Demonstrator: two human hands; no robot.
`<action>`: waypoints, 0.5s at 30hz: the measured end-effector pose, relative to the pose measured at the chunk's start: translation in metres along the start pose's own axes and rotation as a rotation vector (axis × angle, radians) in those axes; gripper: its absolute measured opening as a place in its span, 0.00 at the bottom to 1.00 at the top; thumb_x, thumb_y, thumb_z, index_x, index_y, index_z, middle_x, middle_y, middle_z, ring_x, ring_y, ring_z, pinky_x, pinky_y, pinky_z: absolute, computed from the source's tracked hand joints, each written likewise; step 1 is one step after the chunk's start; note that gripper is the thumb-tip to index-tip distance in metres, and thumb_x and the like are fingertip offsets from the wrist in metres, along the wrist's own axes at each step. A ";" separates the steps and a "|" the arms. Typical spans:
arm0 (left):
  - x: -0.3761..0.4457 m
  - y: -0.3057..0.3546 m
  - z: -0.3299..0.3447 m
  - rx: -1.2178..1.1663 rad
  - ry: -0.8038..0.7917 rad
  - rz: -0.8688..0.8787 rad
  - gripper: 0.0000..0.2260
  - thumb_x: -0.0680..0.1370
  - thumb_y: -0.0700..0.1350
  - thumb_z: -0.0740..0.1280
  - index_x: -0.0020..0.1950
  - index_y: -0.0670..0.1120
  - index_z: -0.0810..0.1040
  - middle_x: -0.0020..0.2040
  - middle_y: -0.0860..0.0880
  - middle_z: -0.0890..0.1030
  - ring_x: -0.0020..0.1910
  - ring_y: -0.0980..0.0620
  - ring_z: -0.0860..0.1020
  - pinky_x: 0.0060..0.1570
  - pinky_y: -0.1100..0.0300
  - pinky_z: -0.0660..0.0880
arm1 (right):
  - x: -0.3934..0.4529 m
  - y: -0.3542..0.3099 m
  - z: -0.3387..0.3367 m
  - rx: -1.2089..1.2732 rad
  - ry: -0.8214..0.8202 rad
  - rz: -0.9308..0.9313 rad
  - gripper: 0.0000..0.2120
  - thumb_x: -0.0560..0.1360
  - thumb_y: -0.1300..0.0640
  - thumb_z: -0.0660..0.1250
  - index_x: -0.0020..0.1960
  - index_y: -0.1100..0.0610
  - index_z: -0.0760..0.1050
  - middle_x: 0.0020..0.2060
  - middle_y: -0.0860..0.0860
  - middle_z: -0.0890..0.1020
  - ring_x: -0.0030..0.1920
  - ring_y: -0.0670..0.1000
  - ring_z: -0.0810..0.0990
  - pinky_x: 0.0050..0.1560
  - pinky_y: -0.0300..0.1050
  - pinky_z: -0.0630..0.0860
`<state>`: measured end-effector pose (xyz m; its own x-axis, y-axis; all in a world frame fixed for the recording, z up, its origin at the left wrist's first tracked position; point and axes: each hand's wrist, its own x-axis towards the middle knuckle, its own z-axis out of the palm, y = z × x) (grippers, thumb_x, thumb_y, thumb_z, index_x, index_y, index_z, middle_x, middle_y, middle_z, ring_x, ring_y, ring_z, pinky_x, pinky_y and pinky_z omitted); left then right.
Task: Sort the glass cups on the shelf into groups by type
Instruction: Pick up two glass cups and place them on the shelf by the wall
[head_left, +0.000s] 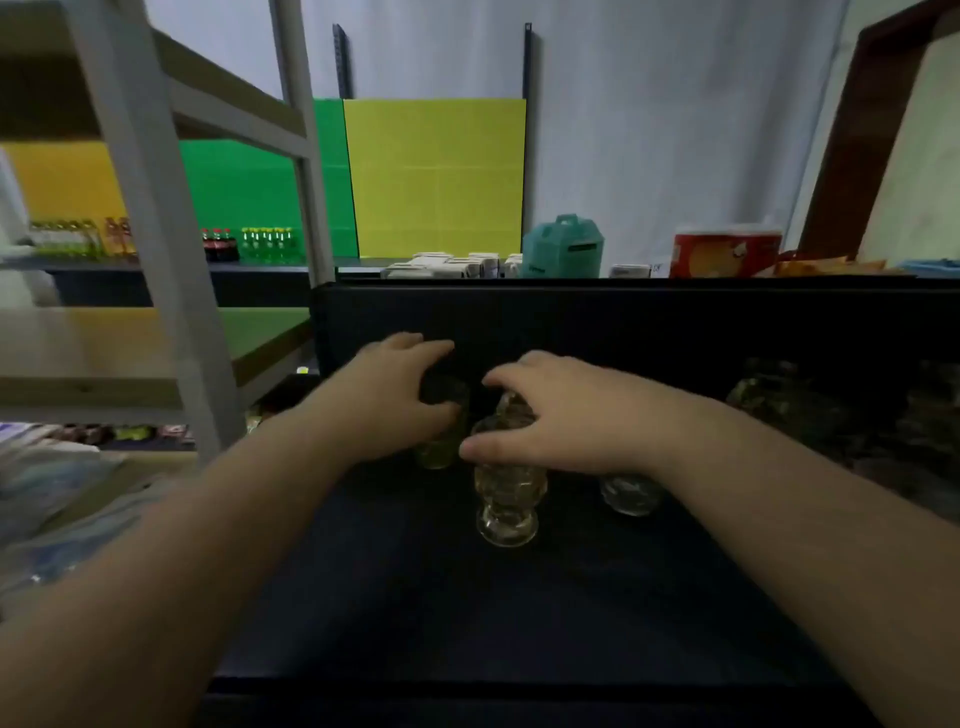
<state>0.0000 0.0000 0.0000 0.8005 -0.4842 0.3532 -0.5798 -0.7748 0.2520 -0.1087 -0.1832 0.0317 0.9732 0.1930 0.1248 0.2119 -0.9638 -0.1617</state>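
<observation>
1. The glass cups stand on a dark shelf (467, 597) in the middle of the frame; a further cluster of cups (779, 400) sits dim at the right edge, too dark to sort by eye.
2. The left hand (400, 395) curls round a plain cup (441, 447) just left of centre, fingers over its top and thumb at its side; the grip looks closed on it, though blur hides the contact.
3. The right hand (561, 410) lies over the rim of a ribbed cup (506, 499) at centre, thumb pressed on its near edge, so it is clamped on that cup from above.
4. A second ribbed piece (514, 408) shows under the right fingers, behind the first; I cannot tell whether it is held or only touched.
5. A round cup (631, 493) stands just below the right wrist, apart from the hand.
6. Handling, as I judge it: the cups are stiff, smooth, fairly heavy for their size and brittle, and they stand close enough to knock together.
7. A rim-top hold risks slipping; taking each by the waist of its body, one per hand, seems safer.
</observation>
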 end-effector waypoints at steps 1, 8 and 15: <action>0.006 -0.003 0.006 0.041 -0.039 -0.021 0.37 0.72 0.61 0.69 0.77 0.60 0.55 0.79 0.50 0.56 0.75 0.45 0.57 0.70 0.46 0.60 | 0.002 -0.004 0.003 -0.025 -0.053 0.026 0.43 0.68 0.24 0.61 0.77 0.44 0.59 0.72 0.48 0.66 0.67 0.51 0.70 0.62 0.51 0.74; 0.032 -0.011 0.037 0.139 -0.174 -0.103 0.39 0.71 0.64 0.68 0.78 0.60 0.54 0.78 0.49 0.56 0.73 0.44 0.61 0.68 0.45 0.65 | 0.008 -0.008 0.025 -0.187 -0.059 0.051 0.38 0.71 0.30 0.65 0.75 0.49 0.65 0.67 0.51 0.71 0.63 0.53 0.73 0.59 0.52 0.76; 0.017 -0.020 0.048 0.028 -0.095 -0.136 0.36 0.70 0.65 0.67 0.75 0.59 0.61 0.72 0.50 0.64 0.64 0.47 0.70 0.60 0.48 0.73 | 0.002 -0.006 0.034 -0.026 0.004 0.048 0.28 0.71 0.34 0.69 0.63 0.50 0.74 0.55 0.48 0.75 0.50 0.48 0.76 0.51 0.48 0.79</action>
<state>0.0329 -0.0121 -0.0419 0.8828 -0.4092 0.2308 -0.4617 -0.8463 0.2656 -0.1051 -0.1705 0.0000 0.9820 0.1453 0.1209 0.1620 -0.9765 -0.1422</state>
